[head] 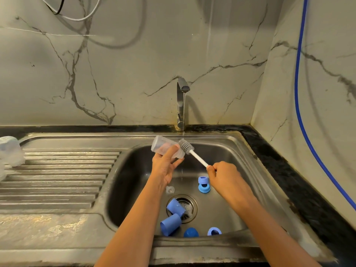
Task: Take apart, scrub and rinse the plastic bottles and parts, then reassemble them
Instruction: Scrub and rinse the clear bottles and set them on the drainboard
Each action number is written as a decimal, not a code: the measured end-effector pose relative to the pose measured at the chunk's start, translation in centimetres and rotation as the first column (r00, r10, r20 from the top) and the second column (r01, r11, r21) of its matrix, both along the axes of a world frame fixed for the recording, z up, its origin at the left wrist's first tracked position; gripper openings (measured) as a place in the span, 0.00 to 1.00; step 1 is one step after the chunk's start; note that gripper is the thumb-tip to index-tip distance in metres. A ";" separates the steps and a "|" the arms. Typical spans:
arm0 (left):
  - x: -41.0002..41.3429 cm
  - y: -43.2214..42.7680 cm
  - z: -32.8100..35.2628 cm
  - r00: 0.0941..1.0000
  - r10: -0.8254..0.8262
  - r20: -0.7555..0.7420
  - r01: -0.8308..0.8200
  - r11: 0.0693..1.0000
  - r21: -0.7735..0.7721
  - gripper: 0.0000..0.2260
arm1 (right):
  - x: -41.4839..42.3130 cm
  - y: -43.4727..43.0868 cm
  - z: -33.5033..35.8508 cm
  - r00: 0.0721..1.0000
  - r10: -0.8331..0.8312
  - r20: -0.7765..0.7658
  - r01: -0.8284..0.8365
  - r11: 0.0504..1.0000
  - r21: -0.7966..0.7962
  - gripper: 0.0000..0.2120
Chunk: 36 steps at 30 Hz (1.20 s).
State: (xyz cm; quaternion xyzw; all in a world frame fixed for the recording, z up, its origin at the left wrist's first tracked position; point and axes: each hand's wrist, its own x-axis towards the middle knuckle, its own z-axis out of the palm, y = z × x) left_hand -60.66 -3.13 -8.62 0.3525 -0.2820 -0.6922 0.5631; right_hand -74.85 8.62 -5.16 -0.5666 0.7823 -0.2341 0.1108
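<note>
My left hand (165, 164) grips a clear plastic bottle (161, 145) lying sideways over the sink basin, its mouth pointing right. My right hand (224, 174) holds the white handle of a bottle brush (186, 146); its grey bristle head sits just outside the bottle's mouth, under the thin stream from the tap (182, 101). On the basin floor lie several blue parts: two caps (172, 218) by the drain, rings (203, 185) near my right wrist, and two more pieces (202, 232) at the front wall. A small clear part (170, 189) lies beside my left forearm.
The steel sink (248, 151) has a ribbed draining board (57, 176) on the left, where clear bottles (10, 151) stand at the far left edge. A dark counter (289, 170) runs along the right. A blue hose (298, 93) hangs down the right wall.
</note>
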 end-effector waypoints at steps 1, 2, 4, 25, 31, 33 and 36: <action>-0.1 0.1 0.1 0.999 -0.037 0.016 0.037 0.999 -0.011 0.22 | -0.2 -0.1 0.1 1.000 -0.016 0.000 0.016 1.000 0.007 0.18; -0.1 0.2 0.1 0.998 -0.048 0.028 0.049 0.999 -0.015 0.21 | -0.4 -0.2 0.3 1.000 -0.023 0.002 0.023 0.999 0.023 0.18; -0.1 0.0 -0.1 0.999 -0.015 0.030 0.016 1.000 -0.010 0.22 | -0.6 -0.2 0.4 1.000 -0.007 -0.001 0.007 0.998 0.057 0.19; -0.3 0.0 -0.1 0.999 0.006 0.034 -0.006 1.000 0.006 0.22 | -0.1 -0.2 -0.3 1.000 0.004 -0.021 -0.004 1.000 -0.004 0.17; -0.1 -0.3 -0.1 0.993 0.118 -0.023 -0.117 0.992 0.052 0.22 | -0.4 -0.3 -0.2 0.998 0.057 -0.006 -0.056 0.996 0.064 0.16; 0.1 -0.5 -0.3 0.984 0.177 -0.008 -0.176 0.982 0.071 0.23 | 0.1 -0.1 -0.4 0.995 0.104 0.003 -0.104 0.993 0.057 0.16; -0.1 -0.3 -0.3 0.993 0.115 0.005 -0.115 0.993 0.037 0.24 | 0.3 -0.1 -0.4 0.997 0.078 0.000 -0.078 0.997 0.008 0.17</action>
